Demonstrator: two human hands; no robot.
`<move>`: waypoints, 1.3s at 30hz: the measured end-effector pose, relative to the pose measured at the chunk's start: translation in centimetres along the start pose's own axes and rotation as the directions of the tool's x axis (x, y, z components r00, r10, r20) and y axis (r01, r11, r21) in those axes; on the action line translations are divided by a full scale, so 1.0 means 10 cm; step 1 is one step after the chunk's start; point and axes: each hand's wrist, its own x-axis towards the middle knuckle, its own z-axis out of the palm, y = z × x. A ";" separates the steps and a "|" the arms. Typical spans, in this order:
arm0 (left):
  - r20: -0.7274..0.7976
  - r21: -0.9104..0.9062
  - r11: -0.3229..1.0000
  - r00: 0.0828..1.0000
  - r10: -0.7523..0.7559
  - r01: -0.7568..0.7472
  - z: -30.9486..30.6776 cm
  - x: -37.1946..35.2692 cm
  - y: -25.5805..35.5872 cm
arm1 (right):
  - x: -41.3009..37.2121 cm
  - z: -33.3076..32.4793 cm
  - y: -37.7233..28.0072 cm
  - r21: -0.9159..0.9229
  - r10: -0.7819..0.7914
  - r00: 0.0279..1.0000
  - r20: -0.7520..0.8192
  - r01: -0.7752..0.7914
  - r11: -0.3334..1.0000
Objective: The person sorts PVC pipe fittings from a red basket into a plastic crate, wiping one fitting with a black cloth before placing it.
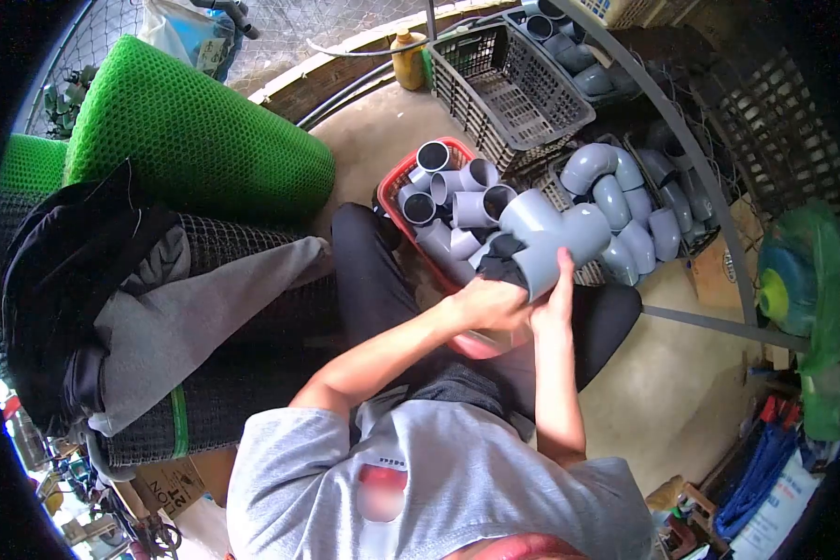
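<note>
A large grey PVC pipe tee is held up above my lap. My right hand grips its near end, with the thumb laid along the outside. My left hand is closed on a black cloth that lies against the side of the tee. Its fingertips are partly hidden by the cloth. Just beyond my hands, a red basket holds several grey pipe tees, some with dark openings facing up.
Grey pipe elbows fill a crate to the right. A black plastic crate stands behind the basket. Green mesh rolls lie to the left, with a grey and black jacket over a black mesh roll. A metal bar crosses at right.
</note>
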 end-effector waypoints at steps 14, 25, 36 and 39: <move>0.102 -0.816 -0.562 0.925 -0.365 -0.133 0.35 -0.28 -0.72 | 0.75 0.22 0.26 -0.361 -0.164 0.948 0.272 0.258 0.896; -0.148 -0.976 0.033 0.546 -0.824 -0.214 -0.15 -0.39 -2.10 | 2.89 1.38 -0.91 -0.850 -0.392 0.757 0.523 0.500 -0.168; -0.136 -0.964 0.243 0.582 -0.802 0.108 -0.25 -0.21 -2.19 | 5.31 1.19 -0.15 -0.706 -0.217 0.919 0.329 0.087 -0.703; -0.158 -0.934 0.297 0.517 -0.841 0.198 -0.24 -0.19 -2.20 | 5.97 0.47 0.23 -0.803 0.186 0.935 0.302 0.354 -0.479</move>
